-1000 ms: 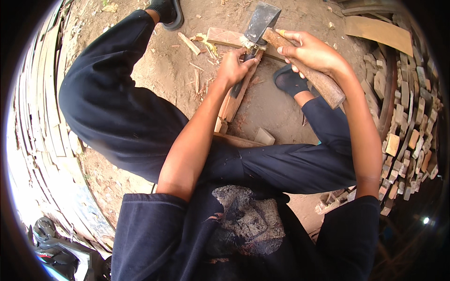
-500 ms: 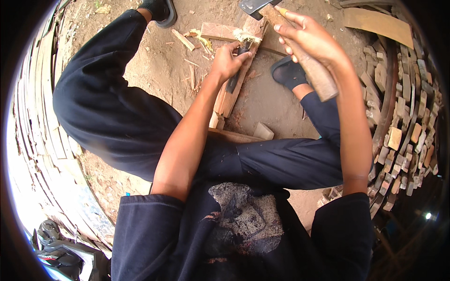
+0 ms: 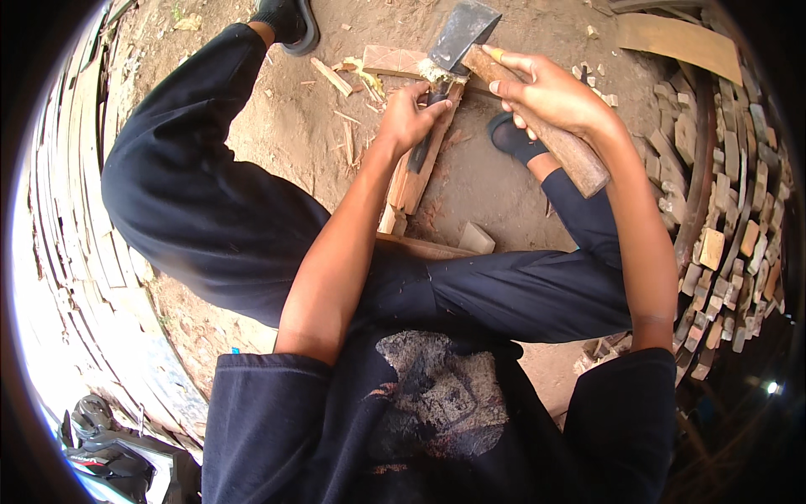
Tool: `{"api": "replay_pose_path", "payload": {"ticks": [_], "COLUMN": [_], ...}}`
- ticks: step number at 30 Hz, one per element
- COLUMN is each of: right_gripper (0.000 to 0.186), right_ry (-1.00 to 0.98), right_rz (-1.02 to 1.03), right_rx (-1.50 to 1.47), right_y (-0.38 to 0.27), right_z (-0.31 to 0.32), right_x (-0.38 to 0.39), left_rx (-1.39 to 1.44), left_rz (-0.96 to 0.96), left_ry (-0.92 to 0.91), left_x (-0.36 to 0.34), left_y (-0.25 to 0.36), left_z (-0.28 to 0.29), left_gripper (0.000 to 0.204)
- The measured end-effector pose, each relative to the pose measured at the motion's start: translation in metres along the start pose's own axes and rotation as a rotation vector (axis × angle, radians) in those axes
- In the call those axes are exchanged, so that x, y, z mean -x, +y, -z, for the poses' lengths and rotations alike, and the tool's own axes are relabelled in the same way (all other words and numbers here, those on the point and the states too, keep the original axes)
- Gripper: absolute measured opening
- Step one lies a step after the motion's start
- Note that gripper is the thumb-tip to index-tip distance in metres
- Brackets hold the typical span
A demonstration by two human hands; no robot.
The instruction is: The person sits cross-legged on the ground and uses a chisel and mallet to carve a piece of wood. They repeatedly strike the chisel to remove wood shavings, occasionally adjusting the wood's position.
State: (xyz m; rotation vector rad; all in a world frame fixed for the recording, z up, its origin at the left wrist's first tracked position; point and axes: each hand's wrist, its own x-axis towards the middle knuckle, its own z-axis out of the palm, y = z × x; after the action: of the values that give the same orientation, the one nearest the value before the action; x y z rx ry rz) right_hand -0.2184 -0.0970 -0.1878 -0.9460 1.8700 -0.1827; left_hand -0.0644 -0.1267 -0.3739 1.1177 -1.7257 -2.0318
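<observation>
A dark chisel (image 3: 418, 156) with a frayed pale top slants along a wooden beam (image 3: 410, 188), the left hand (image 3: 406, 119) curled around its upper part, while right of the chisel the right hand (image 3: 550, 97) firmly grips a wooden-handled hatchet (image 3: 462, 35), head at the frayed top.

White glare over left-side planks (image 3: 84, 210) (corners black)

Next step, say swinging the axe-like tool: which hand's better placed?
Likely right: the right hand grips the axe-like tool by its wooden handle. The left hand is occupied, holding the dark fray-topped tool over the timber.
</observation>
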Motion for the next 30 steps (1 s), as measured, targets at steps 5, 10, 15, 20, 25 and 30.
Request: {"api": "replay_pose_path", "payload": {"ticks": [5,10,15,20,25,30], "right_gripper": [0.059,0.063,0.063,0.063,0.063,0.065], "right_ry": [0.086,-0.139,0.06,0.002,0.026,0.041], "right_rz": [0.066,-0.017,-0.002,-0.018,-0.024,-0.016], "right_rx": [-0.126,-0.033,-0.047,-0.046,-0.14,-0.079], "right_y": [-0.005,-0.002,-0.008,0.004,0.003,0.014], "right_z": [0.013,0.005,0.005,-0.002,0.011,-0.005], "right_x": [0.004,0.004,0.006,0.004,0.008,0.002], "left_rx": [-0.017,0.011,0.017,-0.077,0.003,-0.044], "left_rz": [-0.013,0.008,0.018,-0.006,0.034,-0.082], "left_ry": [0.011,-0.004,-0.034,0.019,-0.026,0.098], "left_x": [-0.006,-0.007,-0.008,-0.002,-0.003,-0.008], "left_y": [-0.009,-0.01,-0.005,0.0,-0.008,-0.022], "left_z": [-0.006,-0.008,-0.005,-0.007,-0.005,-0.011], "left_gripper": [0.058,0.056,0.059,0.059,0.048,0.025]}}
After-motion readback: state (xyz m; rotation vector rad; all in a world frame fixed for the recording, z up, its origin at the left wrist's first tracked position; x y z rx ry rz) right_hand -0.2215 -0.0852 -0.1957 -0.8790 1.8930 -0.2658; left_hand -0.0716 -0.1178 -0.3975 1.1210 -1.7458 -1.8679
